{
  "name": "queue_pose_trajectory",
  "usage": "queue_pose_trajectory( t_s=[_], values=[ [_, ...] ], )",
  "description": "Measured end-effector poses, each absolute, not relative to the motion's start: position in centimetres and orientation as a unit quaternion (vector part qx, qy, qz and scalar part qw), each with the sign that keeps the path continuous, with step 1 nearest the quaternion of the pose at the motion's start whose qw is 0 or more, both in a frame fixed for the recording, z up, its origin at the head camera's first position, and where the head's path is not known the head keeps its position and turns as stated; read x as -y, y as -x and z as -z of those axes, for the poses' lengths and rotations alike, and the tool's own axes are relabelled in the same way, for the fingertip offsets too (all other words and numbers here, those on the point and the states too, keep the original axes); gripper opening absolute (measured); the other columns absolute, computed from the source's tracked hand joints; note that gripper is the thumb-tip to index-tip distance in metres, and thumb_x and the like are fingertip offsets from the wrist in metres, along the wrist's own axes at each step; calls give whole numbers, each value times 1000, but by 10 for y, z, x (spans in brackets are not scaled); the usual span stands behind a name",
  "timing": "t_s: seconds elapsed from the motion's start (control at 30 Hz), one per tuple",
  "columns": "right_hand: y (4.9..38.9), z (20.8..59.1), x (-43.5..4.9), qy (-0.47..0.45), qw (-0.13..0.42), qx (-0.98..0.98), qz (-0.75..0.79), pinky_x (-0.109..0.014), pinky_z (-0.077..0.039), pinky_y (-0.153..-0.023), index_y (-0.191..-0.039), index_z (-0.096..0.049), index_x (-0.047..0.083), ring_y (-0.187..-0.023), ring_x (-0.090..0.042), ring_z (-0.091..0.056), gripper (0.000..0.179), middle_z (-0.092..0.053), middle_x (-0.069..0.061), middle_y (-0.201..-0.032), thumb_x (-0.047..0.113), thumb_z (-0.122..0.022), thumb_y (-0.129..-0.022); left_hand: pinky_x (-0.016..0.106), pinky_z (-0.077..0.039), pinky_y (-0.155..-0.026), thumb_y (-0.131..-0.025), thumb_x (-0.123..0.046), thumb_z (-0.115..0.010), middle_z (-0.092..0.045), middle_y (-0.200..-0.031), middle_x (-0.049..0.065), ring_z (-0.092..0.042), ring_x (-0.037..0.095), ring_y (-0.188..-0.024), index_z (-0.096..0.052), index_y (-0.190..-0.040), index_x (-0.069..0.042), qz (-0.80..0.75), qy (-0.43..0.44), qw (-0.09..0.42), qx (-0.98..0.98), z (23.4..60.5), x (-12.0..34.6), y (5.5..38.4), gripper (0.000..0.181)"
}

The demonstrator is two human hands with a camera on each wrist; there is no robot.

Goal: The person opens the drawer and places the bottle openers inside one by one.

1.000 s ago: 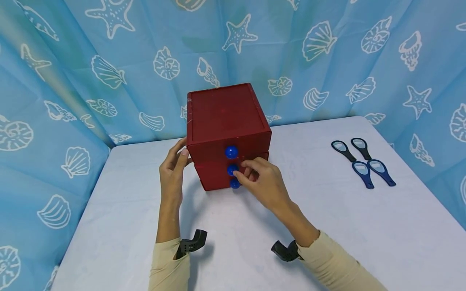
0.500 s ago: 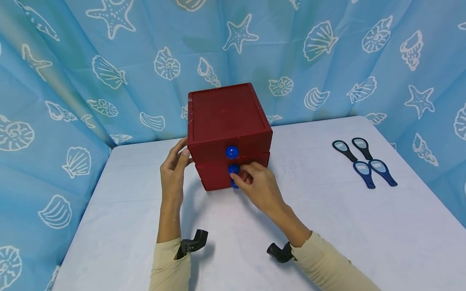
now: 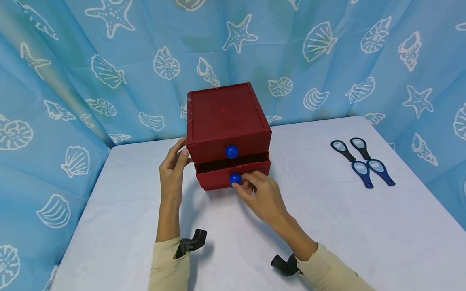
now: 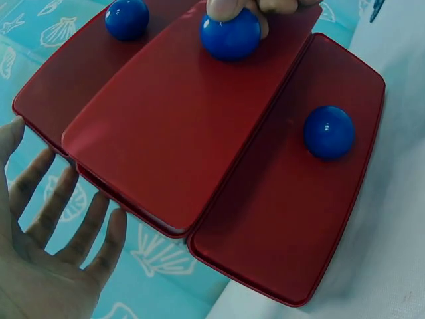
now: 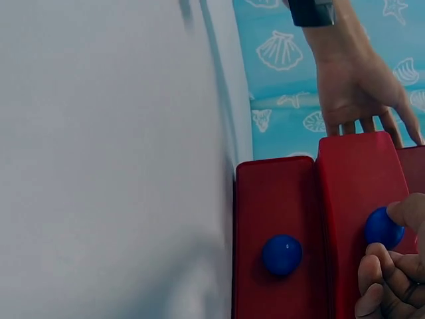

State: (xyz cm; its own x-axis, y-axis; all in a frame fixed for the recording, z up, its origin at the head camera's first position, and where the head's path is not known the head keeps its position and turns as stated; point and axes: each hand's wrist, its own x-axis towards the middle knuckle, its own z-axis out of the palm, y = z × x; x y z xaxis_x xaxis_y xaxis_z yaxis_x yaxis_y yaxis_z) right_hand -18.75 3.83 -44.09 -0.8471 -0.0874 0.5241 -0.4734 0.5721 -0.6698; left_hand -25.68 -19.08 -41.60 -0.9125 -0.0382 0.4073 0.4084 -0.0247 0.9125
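Note:
A red drawer box (image 3: 225,113) with three drawers and round blue knobs stands near the back of the table. Its middle drawer (image 3: 251,167) is pulled partway out, showing a dark gap above its front. My right hand (image 3: 263,196) pinches the middle blue knob (image 4: 231,36) between thumb and fingers. Along the box's left side rests my left hand (image 3: 172,171), its fingers straight and spread in the left wrist view. The top knob (image 3: 231,152) is uncovered. In the head view the bottom knob is hidden, but the right wrist view shows that bottom knob (image 5: 281,255) on a closed drawer.
On the right of the white table (image 3: 309,161) lie several small magnifiers, among them a black magnifier (image 3: 342,149) and a blue magnifier (image 3: 380,171). A blue curtain (image 3: 145,60) with shell prints hangs behind and beside the table.
The middle drawer was closed and now sticks out toward me. My right hand took hold of its knob and moved nearer with it. My left hand stayed at the box's side.

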Motion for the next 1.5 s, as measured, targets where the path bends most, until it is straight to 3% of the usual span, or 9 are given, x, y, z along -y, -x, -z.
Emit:
queue_pose_trajectory(
  t_s=[0.63, 1.3, 1.5],
  values=[
    [158, 449, -43, -185, 246, 839, -448, -25, -53, -56, -93, -74, 2, -68, -8, -54, 18, -58, 3, -78, 13, -84, -82, 37, -50, -99, -102, -26, -58, -57, -140, 6, -63, 29, -107, -58, -142, -17, 702, 143, 160, 679, 419, 194, 257, 41],
    [137, 452, -47, -212, 285, 817, -454, -20, -50, -56, -93, -74, 6, -67, -7, -55, 16, -59, 5, -80, 7, -83, -80, 36, -50, -99, -101, -27, -58, -57, -140, 4, -62, 28, -109, -58, -142, -20, 693, 137, 162, 689, 418, 191, 256, 42],
    [128, 454, -50, -207, 265, 821, -461, -23, -51, -56, -93, -74, 7, -68, -6, -55, 15, -59, 5, -80, 10, -83, -81, 36, -50, -99, -101, -27, -58, -56, -141, 5, -62, 29, -110, -58, -142, -19, 697, 140, 162, 684, 417, 191, 256, 42]
  ],
)
